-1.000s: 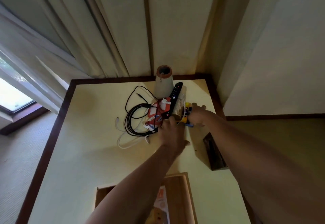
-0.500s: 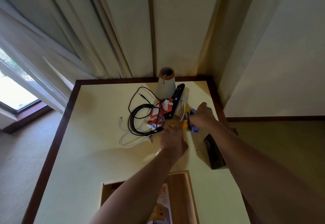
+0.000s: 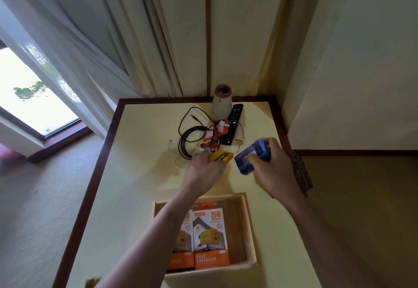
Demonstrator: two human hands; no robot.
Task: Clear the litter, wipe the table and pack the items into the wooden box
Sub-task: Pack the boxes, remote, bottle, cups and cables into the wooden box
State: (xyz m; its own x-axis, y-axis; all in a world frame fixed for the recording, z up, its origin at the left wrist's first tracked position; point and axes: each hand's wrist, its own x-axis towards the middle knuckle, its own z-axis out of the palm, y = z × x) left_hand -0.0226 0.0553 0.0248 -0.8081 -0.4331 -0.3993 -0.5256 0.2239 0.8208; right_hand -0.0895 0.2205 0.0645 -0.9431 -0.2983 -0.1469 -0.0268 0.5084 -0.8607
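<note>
My left hand (image 3: 204, 172) holds a small yellow box (image 3: 220, 156) just above the cream table (image 3: 135, 186). My right hand (image 3: 272, 170) grips a blue packet (image 3: 251, 155) to the right of it. Beyond both hands lies a pile: a black coiled cable (image 3: 188, 139), a white cable (image 3: 178, 163), a red and white wrapper (image 3: 213, 134), a black remote (image 3: 233, 124) and a paper cup (image 3: 240, 135) on its side. The open wooden box (image 3: 247, 226) sits near the table's front edge, with two orange charger boxes (image 3: 210, 238) inside.
A conical vase (image 3: 221, 104) stands at the table's back edge. A dark patterned object (image 3: 302, 172) hangs off the table's right edge. Curtains and a wall close in behind, with a window at the left and carpet around the table.
Both hands have pulled back from the pile toward me, the left with the yellow box, the right with the blue packet. The view has tilted down, showing more of the wooden box.
</note>
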